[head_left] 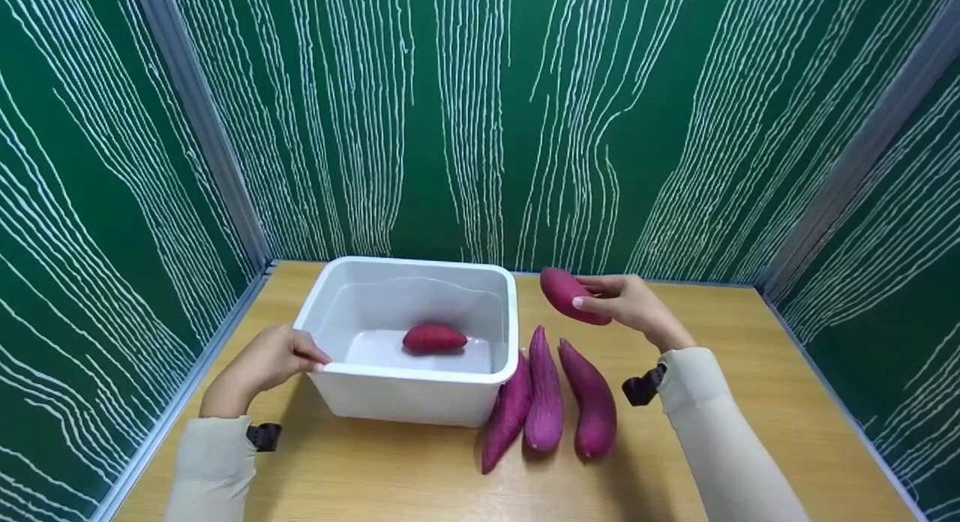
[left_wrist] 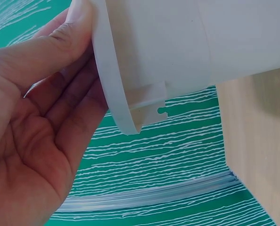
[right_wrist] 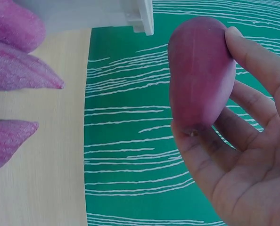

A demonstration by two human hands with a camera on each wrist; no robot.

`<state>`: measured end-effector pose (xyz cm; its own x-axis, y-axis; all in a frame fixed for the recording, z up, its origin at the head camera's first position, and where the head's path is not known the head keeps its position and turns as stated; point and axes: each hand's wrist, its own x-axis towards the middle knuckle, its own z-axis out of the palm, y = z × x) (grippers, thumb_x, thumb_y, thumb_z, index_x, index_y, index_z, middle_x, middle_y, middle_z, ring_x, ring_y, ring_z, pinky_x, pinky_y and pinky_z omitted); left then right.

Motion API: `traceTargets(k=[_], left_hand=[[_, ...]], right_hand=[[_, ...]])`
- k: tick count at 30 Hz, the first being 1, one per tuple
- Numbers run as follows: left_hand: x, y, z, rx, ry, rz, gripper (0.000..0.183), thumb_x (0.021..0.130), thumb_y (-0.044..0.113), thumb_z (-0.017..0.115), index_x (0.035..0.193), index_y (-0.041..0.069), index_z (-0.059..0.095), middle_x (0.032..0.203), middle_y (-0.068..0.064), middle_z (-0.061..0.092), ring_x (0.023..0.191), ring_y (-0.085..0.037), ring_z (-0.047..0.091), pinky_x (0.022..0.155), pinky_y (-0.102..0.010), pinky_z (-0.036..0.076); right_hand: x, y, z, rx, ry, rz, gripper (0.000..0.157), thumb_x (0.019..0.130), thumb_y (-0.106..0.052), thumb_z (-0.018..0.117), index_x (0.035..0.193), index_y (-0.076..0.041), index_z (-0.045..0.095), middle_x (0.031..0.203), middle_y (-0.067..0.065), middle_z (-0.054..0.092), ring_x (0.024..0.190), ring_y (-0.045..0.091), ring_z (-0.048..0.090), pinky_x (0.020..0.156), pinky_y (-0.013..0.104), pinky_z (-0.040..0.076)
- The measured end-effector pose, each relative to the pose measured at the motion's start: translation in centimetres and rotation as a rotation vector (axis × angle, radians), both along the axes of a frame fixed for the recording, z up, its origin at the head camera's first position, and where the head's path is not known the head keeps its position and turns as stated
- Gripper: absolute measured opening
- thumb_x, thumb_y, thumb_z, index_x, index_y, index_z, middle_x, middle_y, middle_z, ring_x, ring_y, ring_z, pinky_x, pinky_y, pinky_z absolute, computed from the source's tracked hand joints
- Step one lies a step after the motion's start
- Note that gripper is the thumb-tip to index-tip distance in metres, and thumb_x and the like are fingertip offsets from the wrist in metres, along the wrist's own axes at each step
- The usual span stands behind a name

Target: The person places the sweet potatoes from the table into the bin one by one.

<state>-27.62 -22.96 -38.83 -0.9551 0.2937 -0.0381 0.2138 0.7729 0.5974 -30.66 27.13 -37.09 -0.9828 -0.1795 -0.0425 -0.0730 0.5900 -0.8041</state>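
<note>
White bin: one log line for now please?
left hand: grips white bin; right hand: holds purple sweet potato; inside bin: red sweet potato

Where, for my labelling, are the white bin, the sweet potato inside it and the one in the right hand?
White bin [head_left: 405, 397]: head view, near outer wall.
Inner sweet potato [head_left: 434, 339]: head view, middle of its body.
Held sweet potato [right_wrist: 200, 77]: right wrist view, middle of its body.

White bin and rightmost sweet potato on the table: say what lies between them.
The head view shows a sweet potato by the bin, then another sweet potato.
</note>
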Motion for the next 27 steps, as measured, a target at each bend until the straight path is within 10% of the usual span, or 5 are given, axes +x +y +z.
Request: traceTargets(k=[27], left_hand=[[0.1, 0.2, 0.2, 0.013, -0.019, 0.016, 0.015, 0.081, -0.001, 0.072, 0.094, 0.004, 0.077, 0.098, -0.013, 0.072, 0.094, -0.028, 0.063, 0.092, -0.052, 0.053]], right_hand=[[-2.1, -5.7, 1.4, -0.020, 0.021, 0.046, 0.058, 0.084, -0.035, 0.074, 0.133, -0.009, 0.058, 0.117, 0.014, 0.068, 0.093, 0.018, 0.065, 0.077, 0.025, 0.053]])
